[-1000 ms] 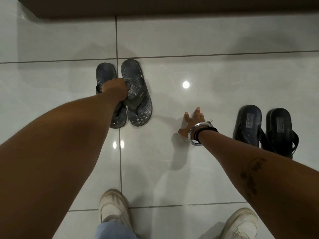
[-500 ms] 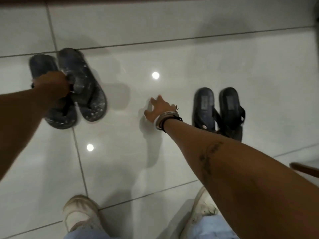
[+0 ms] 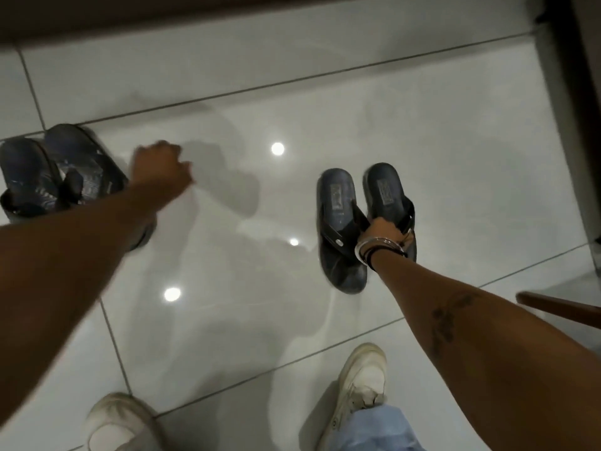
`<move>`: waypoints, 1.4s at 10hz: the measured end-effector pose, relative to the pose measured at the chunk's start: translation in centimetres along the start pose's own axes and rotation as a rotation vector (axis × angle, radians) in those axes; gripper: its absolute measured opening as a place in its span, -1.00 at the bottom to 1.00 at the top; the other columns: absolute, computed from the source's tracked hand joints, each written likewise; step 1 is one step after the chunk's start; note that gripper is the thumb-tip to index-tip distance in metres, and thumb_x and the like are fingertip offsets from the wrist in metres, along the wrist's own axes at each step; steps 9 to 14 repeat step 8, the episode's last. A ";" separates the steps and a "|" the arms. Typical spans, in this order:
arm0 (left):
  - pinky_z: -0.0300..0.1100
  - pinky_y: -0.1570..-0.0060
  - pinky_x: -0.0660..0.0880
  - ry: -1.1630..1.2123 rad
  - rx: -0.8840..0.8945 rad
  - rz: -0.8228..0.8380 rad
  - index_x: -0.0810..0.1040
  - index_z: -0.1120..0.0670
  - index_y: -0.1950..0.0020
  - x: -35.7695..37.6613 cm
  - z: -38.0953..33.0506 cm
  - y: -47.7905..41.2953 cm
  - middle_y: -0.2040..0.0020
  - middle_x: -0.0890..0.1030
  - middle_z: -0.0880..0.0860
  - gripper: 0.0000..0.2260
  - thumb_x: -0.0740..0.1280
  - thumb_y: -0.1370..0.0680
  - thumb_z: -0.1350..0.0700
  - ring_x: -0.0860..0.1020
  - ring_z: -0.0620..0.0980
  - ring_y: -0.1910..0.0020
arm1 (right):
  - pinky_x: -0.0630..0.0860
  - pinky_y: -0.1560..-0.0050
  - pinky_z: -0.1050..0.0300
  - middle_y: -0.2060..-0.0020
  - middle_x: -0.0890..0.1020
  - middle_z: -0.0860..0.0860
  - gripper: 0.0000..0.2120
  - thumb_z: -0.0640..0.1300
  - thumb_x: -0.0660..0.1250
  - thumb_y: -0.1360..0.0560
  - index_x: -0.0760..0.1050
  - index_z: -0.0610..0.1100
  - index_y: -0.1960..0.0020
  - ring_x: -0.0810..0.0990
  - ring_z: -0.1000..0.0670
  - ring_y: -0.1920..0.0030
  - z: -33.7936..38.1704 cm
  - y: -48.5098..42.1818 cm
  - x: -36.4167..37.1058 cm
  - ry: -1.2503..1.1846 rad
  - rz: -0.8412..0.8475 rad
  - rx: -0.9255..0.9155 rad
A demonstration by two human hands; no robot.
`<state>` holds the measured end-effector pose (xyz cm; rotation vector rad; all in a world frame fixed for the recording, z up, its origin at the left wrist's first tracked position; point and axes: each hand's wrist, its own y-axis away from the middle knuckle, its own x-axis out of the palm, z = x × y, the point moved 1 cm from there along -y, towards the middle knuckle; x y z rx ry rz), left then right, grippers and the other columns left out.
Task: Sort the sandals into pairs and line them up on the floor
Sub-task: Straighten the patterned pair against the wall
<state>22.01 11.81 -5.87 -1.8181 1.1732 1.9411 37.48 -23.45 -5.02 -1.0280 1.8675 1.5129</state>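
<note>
A pair of dark flip-flops [image 3: 65, 177] lies side by side on the white tiled floor at the far left, partly hidden by my left forearm. My left hand [image 3: 161, 164] hovers just right of them, blurred, fingers loosely curled, holding nothing. A second pair of black sandals [image 3: 338, 203] with square heel labels lies right of centre. My right hand [image 3: 382, 227], with bangles at the wrist, grips the straps between the two sandals.
My two white shoes [image 3: 364, 382] stand at the bottom edge. A dark skirting [image 3: 195, 11] runs along the top. A dark vertical post [image 3: 572, 76] and a wooden edge [image 3: 559, 307] stand at the right.
My left hand has let go of the flip-flops and moved right. My right hand has left the floor and closed on the black sandals' straps. The view has swung right.
</note>
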 end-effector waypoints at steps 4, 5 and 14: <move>0.24 -0.42 0.08 -0.025 0.040 0.263 0.01 0.12 -0.55 8.5 -6.5 2.2 -0.57 -0.09 0.28 -0.40 0.10 -0.59 -0.09 0.03 0.23 -0.53 | 0.31 -0.21 -0.09 0.13 0.68 -0.13 -0.94 -0.12 0.34 -0.42 0.55 -0.11 0.16 0.63 -0.19 0.00 10.7 -5.7 -6.4 -0.196 -0.287 -0.258; 0.21 -0.44 0.07 -0.024 0.020 0.268 0.02 0.15 -0.56 8.3 -7.0 2.1 -0.56 -0.08 0.30 -0.41 0.07 -0.61 -0.10 0.05 0.26 -0.53 | 0.39 -0.10 -0.02 0.10 0.69 -0.11 -0.90 -0.14 0.35 -0.44 0.59 -0.14 0.08 0.64 -0.16 -0.01 13.0 -6.5 -7.4 -0.216 -0.290 -0.278; 0.21 -0.46 -0.03 -0.023 0.012 0.269 0.11 0.12 -0.54 6.8 -7.4 1.8 -0.57 0.00 0.28 -0.45 -0.02 -0.62 -0.13 0.10 0.24 -0.52 | 0.45 -0.14 0.00 0.01 0.68 -0.14 -0.83 -0.19 0.26 -0.52 0.59 -0.20 -0.03 0.62 -0.18 -0.08 14.0 -7.1 -7.6 -0.145 -0.340 -0.278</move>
